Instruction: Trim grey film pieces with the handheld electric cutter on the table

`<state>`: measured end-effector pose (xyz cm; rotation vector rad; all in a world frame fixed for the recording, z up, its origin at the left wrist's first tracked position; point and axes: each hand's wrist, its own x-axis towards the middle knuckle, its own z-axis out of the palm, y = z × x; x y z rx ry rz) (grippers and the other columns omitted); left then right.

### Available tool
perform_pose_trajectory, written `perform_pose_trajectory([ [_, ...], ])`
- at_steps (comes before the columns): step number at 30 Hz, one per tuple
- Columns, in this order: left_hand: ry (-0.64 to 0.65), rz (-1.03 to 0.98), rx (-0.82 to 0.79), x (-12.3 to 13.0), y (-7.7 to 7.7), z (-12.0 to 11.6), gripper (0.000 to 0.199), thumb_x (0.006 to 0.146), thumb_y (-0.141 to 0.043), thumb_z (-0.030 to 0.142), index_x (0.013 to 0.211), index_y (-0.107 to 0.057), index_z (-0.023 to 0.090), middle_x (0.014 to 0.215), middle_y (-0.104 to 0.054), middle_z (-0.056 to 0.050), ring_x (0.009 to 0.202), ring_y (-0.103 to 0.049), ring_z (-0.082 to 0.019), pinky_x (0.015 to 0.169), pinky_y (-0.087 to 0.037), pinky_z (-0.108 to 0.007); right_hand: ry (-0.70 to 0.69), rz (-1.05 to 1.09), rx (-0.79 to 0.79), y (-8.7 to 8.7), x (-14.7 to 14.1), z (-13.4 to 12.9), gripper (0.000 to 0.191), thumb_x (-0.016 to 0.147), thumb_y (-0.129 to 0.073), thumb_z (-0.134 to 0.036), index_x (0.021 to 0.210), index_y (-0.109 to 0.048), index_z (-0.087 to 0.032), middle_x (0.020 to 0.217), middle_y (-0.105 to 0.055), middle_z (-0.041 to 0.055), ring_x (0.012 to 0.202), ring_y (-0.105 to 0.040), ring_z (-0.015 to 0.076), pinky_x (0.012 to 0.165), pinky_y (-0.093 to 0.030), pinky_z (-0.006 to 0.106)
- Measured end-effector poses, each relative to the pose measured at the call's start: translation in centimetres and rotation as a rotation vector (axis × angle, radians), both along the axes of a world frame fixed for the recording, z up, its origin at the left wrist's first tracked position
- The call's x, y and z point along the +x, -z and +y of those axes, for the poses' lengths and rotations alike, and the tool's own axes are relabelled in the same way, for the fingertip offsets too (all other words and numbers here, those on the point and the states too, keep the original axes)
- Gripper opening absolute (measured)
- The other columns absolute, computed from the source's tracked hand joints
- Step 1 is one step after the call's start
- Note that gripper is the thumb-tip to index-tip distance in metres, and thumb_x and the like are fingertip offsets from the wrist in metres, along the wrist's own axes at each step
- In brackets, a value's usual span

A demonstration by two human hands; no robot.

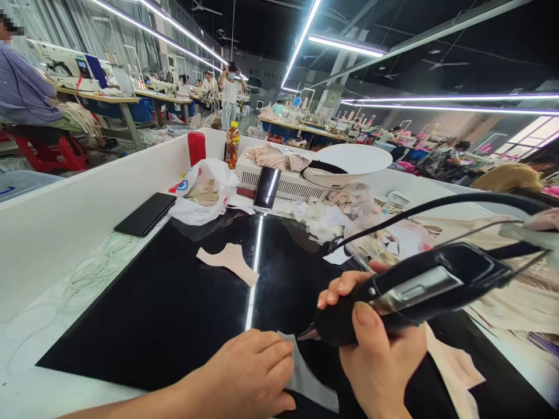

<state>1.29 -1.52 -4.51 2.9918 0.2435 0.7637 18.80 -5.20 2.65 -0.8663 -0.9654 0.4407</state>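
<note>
My right hand (375,349) is wrapped round a black handheld tool (410,291) with a silver plate and a cable. The tool's narrow tip points left, close to a grey curved fabric piece (308,375) on the black sheet (166,308). Pressed on that grey piece's left edge is my left hand (253,369), fingers together; whether they pinch it is hidden. A beige curved fabric piece (229,262) lies farther off on the sheet. Another beige piece (454,361) lies right of my right hand.
Behind the sheet are a plastic bag (205,189), a bottle (232,145), a white vented box (288,183) and fabric scraps (336,215). A black tablet-like object (146,214) lies left. Fabric stacks (510,297) lie right. The tool's cable (419,206) arches rightward. Other people sit or stand beyond.
</note>
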Motion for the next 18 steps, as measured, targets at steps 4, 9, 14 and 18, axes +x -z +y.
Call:
perform_pose_trajectory([
  [4,-0.001,-0.010,-0.003,0.1,0.3,0.0,0.041,0.093,-0.072,0.052,0.103,-0.062,0.014,0.119,-0.071,-0.002,0.109,-0.065,-0.018,0.085,-0.052,-0.029,-0.065,0.016,0.033,0.6,-0.8,0.0,0.034,0.093,-0.076,-0.027,0.122,-0.059,-0.029,0.089,-0.063,-0.0005,0.073,-0.063,0.0153,0.065,-0.058,0.031],
  [9,-0.009,-0.034,0.016,0.1,0.5,0.0,0.038,0.098,-0.067,0.051,0.103,-0.063,0.014,0.119,-0.071,-0.003,0.110,-0.065,-0.018,0.085,-0.051,-0.028,-0.036,0.000,0.018,1.2,-0.7,0.3,0.035,0.094,-0.075,-0.026,0.124,-0.057,-0.029,0.091,-0.062,-0.0008,0.074,-0.063,0.0142,0.067,-0.057,0.030],
  [14,-0.017,-0.079,0.039,0.1,0.4,0.1,0.038,0.100,-0.063,0.052,0.101,-0.063,0.014,0.116,-0.072,-0.002,0.107,-0.065,-0.017,0.083,-0.051,-0.028,-0.005,0.012,0.014,1.2,-0.4,0.5,0.035,0.094,-0.075,-0.027,0.123,-0.057,-0.028,0.090,-0.061,-0.0009,0.074,-0.063,0.0141,0.067,-0.057,0.030],
  [18,-0.019,-0.068,0.028,0.0,0.3,0.1,0.037,0.101,-0.062,0.051,0.102,-0.064,0.014,0.117,-0.072,-0.002,0.107,-0.065,-0.017,0.084,-0.051,-0.028,-0.003,0.002,0.009,1.2,-0.5,0.6,0.035,0.094,-0.075,-0.028,0.124,-0.056,-0.028,0.090,-0.061,-0.0011,0.073,-0.062,0.0138,0.065,-0.057,0.030],
])
